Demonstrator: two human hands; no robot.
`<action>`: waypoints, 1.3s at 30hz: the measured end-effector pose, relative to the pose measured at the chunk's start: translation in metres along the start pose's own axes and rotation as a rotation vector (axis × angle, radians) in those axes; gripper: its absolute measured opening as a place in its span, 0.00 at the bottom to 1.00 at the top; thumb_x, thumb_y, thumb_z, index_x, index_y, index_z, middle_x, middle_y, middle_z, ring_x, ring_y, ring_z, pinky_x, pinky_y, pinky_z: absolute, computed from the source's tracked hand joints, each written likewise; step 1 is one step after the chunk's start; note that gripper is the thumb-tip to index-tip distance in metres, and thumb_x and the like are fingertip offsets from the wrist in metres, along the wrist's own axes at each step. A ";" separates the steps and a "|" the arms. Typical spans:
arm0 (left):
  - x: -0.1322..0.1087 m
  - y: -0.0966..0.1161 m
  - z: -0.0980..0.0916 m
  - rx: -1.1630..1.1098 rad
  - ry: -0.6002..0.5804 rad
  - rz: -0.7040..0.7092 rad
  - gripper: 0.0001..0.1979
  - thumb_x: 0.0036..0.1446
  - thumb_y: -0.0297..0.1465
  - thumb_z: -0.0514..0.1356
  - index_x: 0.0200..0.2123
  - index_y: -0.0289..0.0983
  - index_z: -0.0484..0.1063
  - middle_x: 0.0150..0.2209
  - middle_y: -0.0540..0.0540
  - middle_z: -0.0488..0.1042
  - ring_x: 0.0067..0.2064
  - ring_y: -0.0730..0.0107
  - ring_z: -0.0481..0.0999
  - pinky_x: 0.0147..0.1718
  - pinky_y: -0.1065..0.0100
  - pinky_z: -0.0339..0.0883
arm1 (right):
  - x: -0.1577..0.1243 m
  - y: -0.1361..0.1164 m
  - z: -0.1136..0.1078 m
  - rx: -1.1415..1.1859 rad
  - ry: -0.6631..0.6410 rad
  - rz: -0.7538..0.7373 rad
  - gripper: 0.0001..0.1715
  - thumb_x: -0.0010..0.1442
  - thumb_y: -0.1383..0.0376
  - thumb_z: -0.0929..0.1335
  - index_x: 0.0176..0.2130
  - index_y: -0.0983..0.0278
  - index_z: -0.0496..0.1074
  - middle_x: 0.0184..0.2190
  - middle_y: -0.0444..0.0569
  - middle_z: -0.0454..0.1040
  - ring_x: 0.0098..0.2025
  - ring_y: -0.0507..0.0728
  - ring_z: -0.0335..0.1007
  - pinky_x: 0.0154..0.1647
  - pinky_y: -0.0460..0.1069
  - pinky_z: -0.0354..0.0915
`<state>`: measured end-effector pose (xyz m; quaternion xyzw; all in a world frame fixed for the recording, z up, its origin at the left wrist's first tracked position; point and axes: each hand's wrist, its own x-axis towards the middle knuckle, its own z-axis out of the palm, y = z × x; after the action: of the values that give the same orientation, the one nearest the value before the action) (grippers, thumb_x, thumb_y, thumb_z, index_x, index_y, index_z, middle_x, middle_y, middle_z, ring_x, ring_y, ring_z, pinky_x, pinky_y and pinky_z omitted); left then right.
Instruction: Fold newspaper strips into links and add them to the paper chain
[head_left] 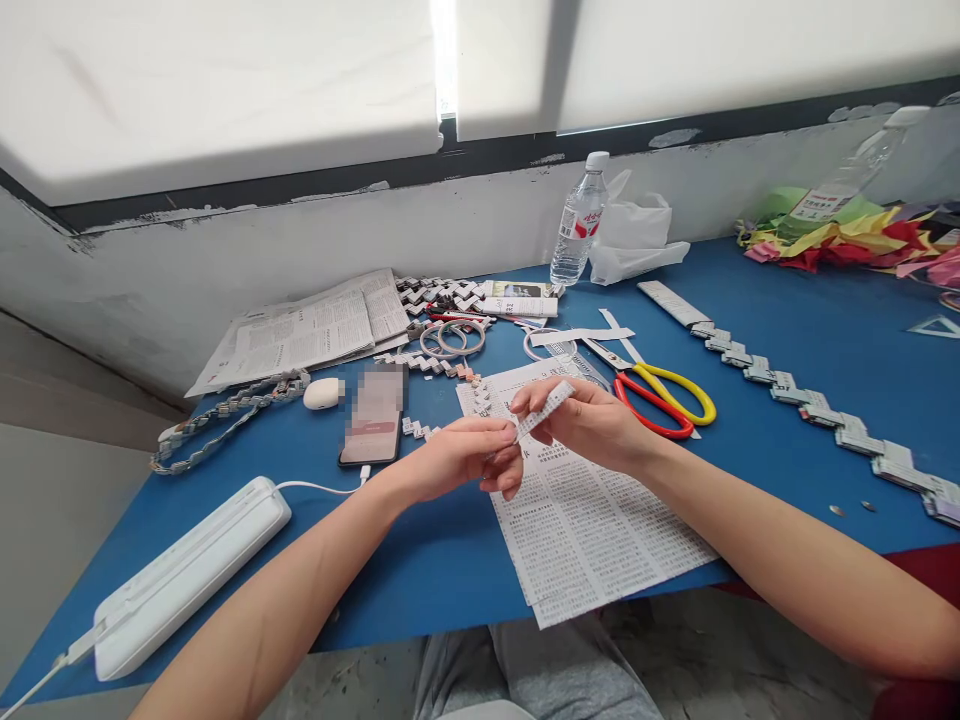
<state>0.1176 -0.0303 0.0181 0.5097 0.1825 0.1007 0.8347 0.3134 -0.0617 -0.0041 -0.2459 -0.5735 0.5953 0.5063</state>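
Observation:
Between my two hands is a narrow folded strip of newspaper [546,410], slanting up to the right. My left hand [472,455] pinches its lower end between thumb and fingers. My right hand [581,415] is closed around the strip's upper part, some of its fingers hidden behind the paper. Below both hands a printed newspaper sheet [592,530] lies on the blue table [420,580], reaching over its front edge. Just beyond my right hand lie scissors [667,400] with one red and one yellow handle, near cut paper strips [585,337].
A folded-paper zigzag chain [806,395] runs down the right side. A phone [375,415] on a white cable and a power strip [195,575] lie left. Stacked newspapers [307,325], tape rolls [453,339], a water bottle [579,222] and a plastic bag [637,235] are behind.

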 end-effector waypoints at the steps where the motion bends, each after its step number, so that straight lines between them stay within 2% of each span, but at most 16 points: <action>1: -0.001 0.001 -0.001 0.000 -0.006 -0.019 0.18 0.60 0.36 0.56 0.21 0.36 0.58 0.19 0.50 0.65 0.21 0.76 0.62 0.27 0.68 0.58 | 0.000 0.000 0.000 -0.010 -0.006 -0.010 0.17 0.60 0.51 0.68 0.32 0.61 0.73 0.41 0.52 0.75 0.35 0.53 0.69 0.29 0.48 0.67; 4: -0.002 0.005 -0.003 0.100 0.015 -0.017 0.19 0.60 0.37 0.56 0.20 0.36 0.58 0.19 0.50 0.67 0.22 0.75 0.67 0.22 0.71 0.54 | 0.000 -0.002 -0.002 -0.065 -0.039 0.001 0.18 0.61 0.53 0.67 0.28 0.63 0.71 0.41 0.51 0.74 0.32 0.51 0.68 0.29 0.48 0.68; 6: -0.002 0.009 -0.005 0.267 0.100 0.021 0.18 0.61 0.39 0.56 0.22 0.35 0.62 0.21 0.48 0.71 0.23 0.74 0.70 0.20 0.72 0.53 | 0.000 -0.004 -0.004 -0.159 -0.046 0.023 0.14 0.61 0.57 0.68 0.29 0.64 0.73 0.42 0.51 0.74 0.28 0.49 0.68 0.28 0.48 0.70; 9: -0.002 0.012 -0.007 0.529 0.279 0.063 0.16 0.61 0.41 0.56 0.29 0.34 0.69 0.28 0.45 0.77 0.26 0.73 0.75 0.19 0.74 0.54 | -0.001 -0.008 -0.003 -0.336 0.030 0.045 0.09 0.59 0.61 0.70 0.32 0.65 0.76 0.36 0.51 0.77 0.30 0.52 0.73 0.27 0.48 0.72; 12: -0.002 0.011 -0.009 0.682 0.354 0.083 0.15 0.61 0.41 0.55 0.35 0.34 0.72 0.34 0.43 0.78 0.32 0.68 0.79 0.18 0.75 0.56 | -0.003 -0.009 -0.001 -0.523 0.120 0.012 0.07 0.57 0.62 0.71 0.33 0.65 0.77 0.29 0.49 0.77 0.31 0.55 0.76 0.31 0.50 0.75; 16: -0.002 0.007 -0.011 0.756 0.388 0.160 0.14 0.62 0.38 0.54 0.43 0.35 0.70 0.37 0.42 0.79 0.39 0.63 0.80 0.19 0.74 0.65 | -0.005 -0.005 -0.001 -0.741 0.229 -0.118 0.08 0.57 0.63 0.71 0.38 0.63 0.77 0.32 0.50 0.80 0.32 0.56 0.78 0.35 0.51 0.77; 18: -0.002 0.005 -0.010 0.784 0.423 0.220 0.12 0.62 0.37 0.54 0.42 0.36 0.70 0.37 0.43 0.79 0.40 0.63 0.79 0.21 0.74 0.68 | -0.006 -0.003 -0.001 -0.848 0.269 -0.195 0.10 0.58 0.63 0.70 0.40 0.63 0.77 0.35 0.51 0.80 0.33 0.57 0.78 0.36 0.52 0.77; 22: 0.000 -0.002 -0.007 0.899 0.541 0.359 0.09 0.62 0.36 0.56 0.36 0.37 0.72 0.33 0.46 0.80 0.31 0.70 0.78 0.23 0.73 0.69 | -0.006 -0.003 0.000 -1.035 0.291 -0.390 0.08 0.59 0.65 0.70 0.41 0.63 0.77 0.34 0.51 0.80 0.33 0.57 0.78 0.35 0.52 0.75; 26: 0.000 -0.010 -0.001 1.027 0.645 0.468 0.08 0.62 0.34 0.56 0.37 0.38 0.73 0.32 0.49 0.80 0.24 0.75 0.75 0.25 0.73 0.69 | -0.007 -0.004 0.004 -1.128 0.313 -0.560 0.06 0.60 0.69 0.69 0.39 0.62 0.77 0.32 0.51 0.80 0.33 0.56 0.77 0.34 0.51 0.74; 32: 0.000 -0.015 0.004 1.175 0.716 0.525 0.08 0.61 0.33 0.57 0.39 0.39 0.75 0.32 0.48 0.81 0.31 0.70 0.79 0.30 0.73 0.70 | -0.012 -0.006 0.011 -1.156 0.306 -0.623 0.11 0.61 0.71 0.67 0.42 0.60 0.77 0.30 0.48 0.80 0.29 0.54 0.77 0.30 0.48 0.74; 39: -0.002 -0.014 0.002 1.215 0.680 0.534 0.12 0.62 0.34 0.55 0.45 0.41 0.76 0.35 0.48 0.81 0.31 0.68 0.80 0.32 0.71 0.71 | -0.012 -0.010 0.012 -1.190 0.295 -0.644 0.13 0.62 0.71 0.67 0.46 0.59 0.75 0.33 0.48 0.81 0.32 0.55 0.78 0.32 0.49 0.76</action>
<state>0.1165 -0.0389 0.0064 0.8491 0.3240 0.3336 0.2506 0.3099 -0.0793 0.0041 -0.3774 -0.7722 -0.0401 0.5095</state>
